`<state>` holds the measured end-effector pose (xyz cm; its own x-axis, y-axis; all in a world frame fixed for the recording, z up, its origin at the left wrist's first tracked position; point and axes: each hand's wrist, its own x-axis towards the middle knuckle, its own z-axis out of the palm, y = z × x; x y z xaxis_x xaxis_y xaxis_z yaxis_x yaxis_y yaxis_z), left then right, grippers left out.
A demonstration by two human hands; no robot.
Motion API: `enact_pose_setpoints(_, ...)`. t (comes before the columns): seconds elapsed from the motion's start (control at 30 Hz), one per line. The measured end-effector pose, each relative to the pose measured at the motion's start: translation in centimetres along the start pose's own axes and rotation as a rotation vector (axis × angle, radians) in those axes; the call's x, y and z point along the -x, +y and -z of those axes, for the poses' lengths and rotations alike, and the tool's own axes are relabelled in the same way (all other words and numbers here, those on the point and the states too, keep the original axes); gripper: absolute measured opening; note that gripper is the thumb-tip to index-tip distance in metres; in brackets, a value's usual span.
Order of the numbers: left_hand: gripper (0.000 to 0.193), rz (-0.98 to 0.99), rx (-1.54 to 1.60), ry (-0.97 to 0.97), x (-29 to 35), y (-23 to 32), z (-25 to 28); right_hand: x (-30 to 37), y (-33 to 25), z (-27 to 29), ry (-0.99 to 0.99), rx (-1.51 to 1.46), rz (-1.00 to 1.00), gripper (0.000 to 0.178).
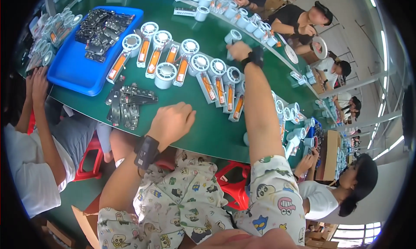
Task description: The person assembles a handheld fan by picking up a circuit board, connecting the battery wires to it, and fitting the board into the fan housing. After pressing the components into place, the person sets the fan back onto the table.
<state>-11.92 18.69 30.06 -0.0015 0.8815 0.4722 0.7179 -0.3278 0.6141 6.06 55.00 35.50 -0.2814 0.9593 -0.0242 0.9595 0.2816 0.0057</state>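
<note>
My right hand [239, 51] stretches out across the green table, its fingers closed on the handle part of a light-blue fan housing [233, 35] with a round head. Over the table's near edge, my left hand [174, 122] hangs with curled fingers; their inner side is hidden. Beside it lies a small pile of black circuit boards [130, 101]. Between my hands and beyond them several similar fan housings lie in a row, their open handles showing orange battery cells [154, 60]. One round housing [166, 74] stands nearest my left hand.
A blue tray [78, 82] holding many black circuit boards sits at the left. The green table [190, 114] carries more housings along its far side. Co-workers sit around it; one person's hands [38, 82] rest at the left edge. Red stools [236, 188] stand below.
</note>
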Motion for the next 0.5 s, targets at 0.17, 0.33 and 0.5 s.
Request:
enact_pose_setpoints(0.17,0.020,0.008,0.020,-0.028,-0.1,0.0,-0.2,5.3,-2.1,5.0,-0.216,-0.338,-0.210,0.062)
enact_pose_setpoints(0.33,0.018,-0.007,0.034,-0.029,-0.1,0.3,0.7,22.6,-1.5,13.3,0.455,-0.301,0.036,0.051)
enact_pose_setpoints(0.5,0.017,-0.033,-0.008,-0.037,-1.4,0.4,0.1,37.4,1.5,3.6,0.502,0.028,-0.094,0.042)
